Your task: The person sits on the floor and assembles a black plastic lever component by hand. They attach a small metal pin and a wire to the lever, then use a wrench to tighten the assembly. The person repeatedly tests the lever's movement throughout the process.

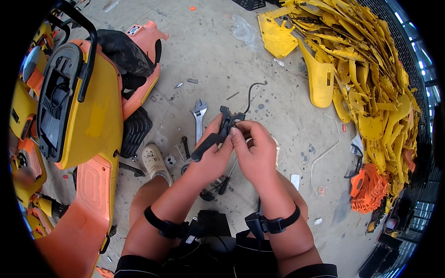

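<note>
In front of me, above the floor, I hold a black brake lever (pixel 204 147) with its bracket, from which a thin black cable (pixel 250 96) curves up and away. My left hand (pixel 212 155) is wrapped around the lever's body from the left. The thumb and fingers of my right hand (pixel 256 150) pinch at the bracket's near side; the exact spot under the fingertips is hidden. An adjustable wrench (pixel 199 115) lies on the floor just left of my hands. Nearer to my left foot is a small dark wrench (pixel 185 147). A black-handled screwdriver (pixel 224 186) lies beneath my wrists.
A yellow and orange scooter (pixel 95 127) stands close on my left. On the right rises a big heap of yellow plastic panels (pixel 364 74), with stacked orange parts (pixel 368 187) at its near end. A clear plastic bag (pixel 244 30) lies farther ahead on the concrete.
</note>
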The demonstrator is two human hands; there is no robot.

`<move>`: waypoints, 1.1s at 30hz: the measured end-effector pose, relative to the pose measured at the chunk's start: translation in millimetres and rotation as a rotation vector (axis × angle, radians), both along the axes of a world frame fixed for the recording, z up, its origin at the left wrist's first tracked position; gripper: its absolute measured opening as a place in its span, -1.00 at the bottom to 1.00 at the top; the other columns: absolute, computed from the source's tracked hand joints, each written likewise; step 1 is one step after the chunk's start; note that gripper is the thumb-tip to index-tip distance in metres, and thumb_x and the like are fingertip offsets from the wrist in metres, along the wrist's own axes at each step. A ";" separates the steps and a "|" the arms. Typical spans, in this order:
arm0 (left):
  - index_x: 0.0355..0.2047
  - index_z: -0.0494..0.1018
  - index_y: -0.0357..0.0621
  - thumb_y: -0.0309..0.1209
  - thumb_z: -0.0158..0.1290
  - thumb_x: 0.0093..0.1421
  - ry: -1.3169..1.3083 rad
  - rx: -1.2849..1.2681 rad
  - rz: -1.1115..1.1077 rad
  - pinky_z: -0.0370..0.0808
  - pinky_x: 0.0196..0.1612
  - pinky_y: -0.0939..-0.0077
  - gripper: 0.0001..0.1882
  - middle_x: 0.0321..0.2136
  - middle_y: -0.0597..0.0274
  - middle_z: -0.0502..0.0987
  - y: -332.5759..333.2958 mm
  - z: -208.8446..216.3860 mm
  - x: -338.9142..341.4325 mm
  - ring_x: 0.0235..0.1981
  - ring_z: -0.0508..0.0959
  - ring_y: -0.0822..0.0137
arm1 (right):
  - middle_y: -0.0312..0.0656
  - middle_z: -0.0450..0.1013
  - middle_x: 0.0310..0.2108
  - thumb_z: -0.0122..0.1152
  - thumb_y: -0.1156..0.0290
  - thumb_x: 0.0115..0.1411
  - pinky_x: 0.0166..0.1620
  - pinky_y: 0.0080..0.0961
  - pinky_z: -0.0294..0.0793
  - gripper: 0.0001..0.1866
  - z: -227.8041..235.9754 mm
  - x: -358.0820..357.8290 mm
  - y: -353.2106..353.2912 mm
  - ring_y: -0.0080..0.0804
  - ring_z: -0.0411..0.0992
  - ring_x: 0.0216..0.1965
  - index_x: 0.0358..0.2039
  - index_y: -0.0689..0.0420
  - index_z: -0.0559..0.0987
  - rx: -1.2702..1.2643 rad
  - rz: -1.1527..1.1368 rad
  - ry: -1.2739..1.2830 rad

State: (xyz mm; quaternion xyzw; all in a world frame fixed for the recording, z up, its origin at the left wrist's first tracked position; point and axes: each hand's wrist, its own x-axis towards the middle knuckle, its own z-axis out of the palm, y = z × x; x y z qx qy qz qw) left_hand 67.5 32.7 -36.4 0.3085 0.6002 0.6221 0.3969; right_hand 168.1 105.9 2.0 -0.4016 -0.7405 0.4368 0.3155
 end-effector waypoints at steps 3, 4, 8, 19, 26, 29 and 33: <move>0.22 0.24 -0.43 -0.50 0.05 0.29 0.168 -0.001 -0.011 0.47 0.04 0.33 -0.48 -0.09 -0.11 0.50 0.4 5.7 -1.8 -0.05 0.55 0.05 | -0.12 0.53 -0.38 0.28 0.49 0.23 -0.32 -0.46 0.49 -0.89 0.6 0.9 -1.2 -0.34 0.52 -0.43 -0.27 0.23 0.58 0.006 0.009 0.009; 0.21 0.25 -0.45 -0.50 0.05 0.29 0.205 0.014 0.020 0.47 0.03 0.31 -0.49 -0.09 -0.14 0.51 0.9 6.5 0.9 -0.05 0.55 0.01 | -0.12 0.53 -0.38 0.27 0.49 0.23 -0.32 -0.46 0.49 -0.90 2.8 0.9 -1.5 -0.34 0.52 -0.43 -0.27 0.23 0.58 0.000 0.011 0.013; 0.20 0.26 -0.47 -0.52 0.03 0.28 0.399 -0.027 0.046 0.49 0.01 0.28 -0.50 -0.08 -0.17 0.52 -2.1 8.8 2.8 -0.03 0.56 -0.03 | -0.12 0.52 -0.38 0.27 0.49 0.23 -0.31 -0.44 0.49 -0.90 0.0 4.7 -1.5 -0.28 0.51 -0.41 -0.28 0.24 0.57 0.009 0.019 0.023; 0.25 0.22 -0.42 -0.56 0.02 0.32 0.345 -0.063 0.019 0.48 0.05 0.34 -0.49 -0.04 -0.12 0.53 -2.4 20.1 5.3 -0.02 0.58 0.12 | -0.11 0.45 -0.37 0.23 0.46 0.28 -0.29 -0.41 0.45 -0.89 -7.8 3.4 -8.1 -0.23 0.47 -0.39 -0.29 0.23 0.56 0.045 -0.011 0.031; 0.22 0.25 -0.42 -0.64 0.08 0.27 0.319 0.038 0.115 0.46 0.11 0.39 -0.49 0.05 -0.05 0.50 -3.9 1.5 8.5 0.07 0.53 0.24 | -0.35 0.46 -0.41 0.22 0.41 0.33 -0.30 -0.60 0.40 -0.86 -12.7 4.9 -6.5 -0.64 0.38 -0.37 -0.26 0.22 0.56 -0.474 -0.029 0.263; 0.20 0.29 -0.36 -0.65 0.09 0.26 0.331 0.104 0.158 0.46 0.10 0.42 -0.51 0.04 -0.02 0.49 -2.0 7.2 8.1 0.05 0.52 0.31 | -0.41 0.46 -0.42 0.23 0.40 0.33 -0.30 -0.65 0.38 -0.87 -9.6 6.7 -3.4 -0.70 0.35 -0.37 -0.25 0.20 0.57 -0.659 -0.072 0.286; 0.17 0.32 -0.34 -0.66 0.06 0.27 0.326 0.012 0.138 0.46 0.09 0.45 -0.55 0.01 0.05 0.50 -3.6 10.9 8.1 0.04 0.50 0.37 | -0.42 0.47 -0.42 0.23 0.40 0.33 -0.29 -0.68 0.39 -0.87 -11.4 6.8 -4.4 -0.71 0.34 -0.39 -0.24 0.20 0.57 -0.600 -0.076 0.262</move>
